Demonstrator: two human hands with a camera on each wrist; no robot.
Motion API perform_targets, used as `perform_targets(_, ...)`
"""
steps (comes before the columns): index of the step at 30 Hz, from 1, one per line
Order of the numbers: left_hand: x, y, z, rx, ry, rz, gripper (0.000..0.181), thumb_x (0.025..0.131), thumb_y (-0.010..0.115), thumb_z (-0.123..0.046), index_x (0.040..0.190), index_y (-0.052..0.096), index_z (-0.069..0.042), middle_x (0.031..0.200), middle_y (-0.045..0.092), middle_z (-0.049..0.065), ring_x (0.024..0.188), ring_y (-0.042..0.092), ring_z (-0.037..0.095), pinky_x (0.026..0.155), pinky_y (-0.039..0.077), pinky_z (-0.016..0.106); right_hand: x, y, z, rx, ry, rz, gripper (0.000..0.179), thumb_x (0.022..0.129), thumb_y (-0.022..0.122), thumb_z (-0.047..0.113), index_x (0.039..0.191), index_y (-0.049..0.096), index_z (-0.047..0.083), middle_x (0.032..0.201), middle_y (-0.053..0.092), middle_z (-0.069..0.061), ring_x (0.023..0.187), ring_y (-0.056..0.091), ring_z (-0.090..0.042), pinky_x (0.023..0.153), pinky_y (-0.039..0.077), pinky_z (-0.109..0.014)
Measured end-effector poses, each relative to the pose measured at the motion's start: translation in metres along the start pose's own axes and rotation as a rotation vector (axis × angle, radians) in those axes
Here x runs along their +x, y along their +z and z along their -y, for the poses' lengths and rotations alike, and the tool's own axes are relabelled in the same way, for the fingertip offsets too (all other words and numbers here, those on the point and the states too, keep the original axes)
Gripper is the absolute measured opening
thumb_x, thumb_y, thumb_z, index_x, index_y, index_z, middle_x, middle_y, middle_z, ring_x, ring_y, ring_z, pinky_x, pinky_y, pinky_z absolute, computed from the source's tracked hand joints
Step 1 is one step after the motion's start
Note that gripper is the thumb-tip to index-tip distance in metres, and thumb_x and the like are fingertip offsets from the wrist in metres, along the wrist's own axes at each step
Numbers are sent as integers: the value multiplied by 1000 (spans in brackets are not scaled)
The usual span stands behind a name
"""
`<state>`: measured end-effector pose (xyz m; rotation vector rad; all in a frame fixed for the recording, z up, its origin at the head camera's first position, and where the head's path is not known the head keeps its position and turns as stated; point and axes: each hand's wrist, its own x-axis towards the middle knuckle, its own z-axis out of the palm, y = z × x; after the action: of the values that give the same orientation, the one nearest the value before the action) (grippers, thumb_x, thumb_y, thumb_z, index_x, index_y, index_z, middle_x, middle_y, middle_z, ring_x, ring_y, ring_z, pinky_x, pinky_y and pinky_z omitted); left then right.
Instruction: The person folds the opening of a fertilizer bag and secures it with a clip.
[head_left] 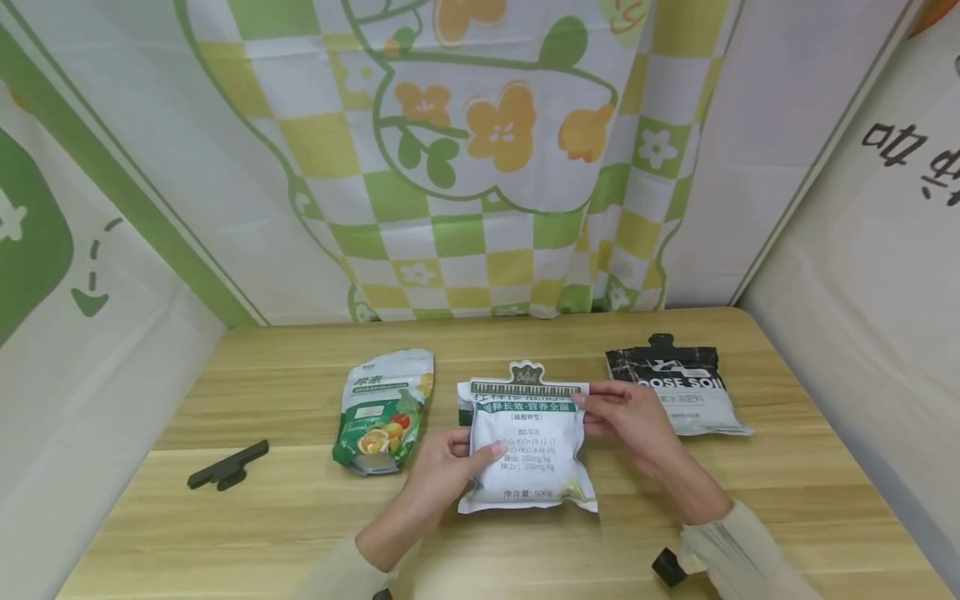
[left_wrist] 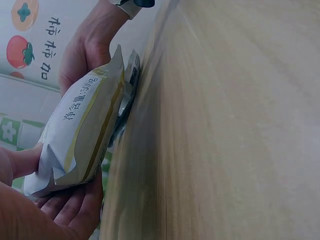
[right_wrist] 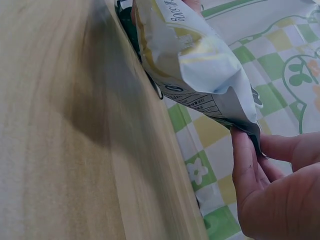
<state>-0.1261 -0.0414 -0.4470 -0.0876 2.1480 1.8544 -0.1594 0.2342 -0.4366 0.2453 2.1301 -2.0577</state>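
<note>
A plump white fertilizer bag (head_left: pixel 531 454) with green print and a 500g mark is held over the table's middle, its front facing up. Across its top edge sits a crown-topped bag clip (head_left: pixel 527 379). My left hand (head_left: pixel 442 471) grips the bag's left side, thumb on the front; in the left wrist view the other fingers lie beneath it. At the top right corner, beside the clip's end, my right hand (head_left: pixel 633 421) pinches the bag's edge between thumb and fingers. The right wrist view shows that folded corner between the fingertips (right_wrist: pixel 242 150).
A green and white pouch (head_left: pixel 386 408) with fruit pictures lies left of the bag. Farther left is a loose black clip (head_left: pixel 228 465). At the back right lies a black and white bag (head_left: pixel 693 404) with a black clip (head_left: pixel 662 343) on top. A patterned curtain (head_left: pixel 465 250) hangs behind the table.
</note>
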Motion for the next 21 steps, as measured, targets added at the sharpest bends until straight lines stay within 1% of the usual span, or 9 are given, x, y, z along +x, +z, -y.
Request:
perform_targets(4,10,0,0,-34,-30,2,42,93,82,-23,123,71,4,101,81,16,80,77,15,70,61,27,10,2,-1,10,-9,-29,53,94,78,9,137,57,-13,92,77,0,75,72,-11,78,66,-29)
perform_targets(8,22,-1,1,-55,-48,-6,41,94,80,-25,123,71,3,102,82,15,80,76,13,69,58,24,21,5,-3,7,-1,-58,55,93,79,11,138,58,-11,98,77,-3,77,72,-11,79,65,-28)
perform_targets(14,40,3,3,-89,-84,-43,42,95,79,-27,123,72,3,100,81,12,79,73,11,67,56,24,39,10,-5,4,9,-104,52,95,78,11,138,59,-10,104,74,-6,76,70,-9,77,64,-24)
perform_targets(16,45,5,2,-86,-90,-57,43,95,79,-28,123,72,4,100,80,11,79,71,11,67,55,23,44,12,-5,-3,11,-110,51,95,76,10,139,58,-10,109,74,-9,77,70,-8,76,64,-23)
perform_targets(21,58,7,2,-57,-101,-105,43,94,81,-27,121,73,5,101,78,13,79,70,13,66,55,23,57,16,-5,-29,31,-127,51,97,75,10,141,58,-9,128,70,-23,78,69,-7,76,63,-21)
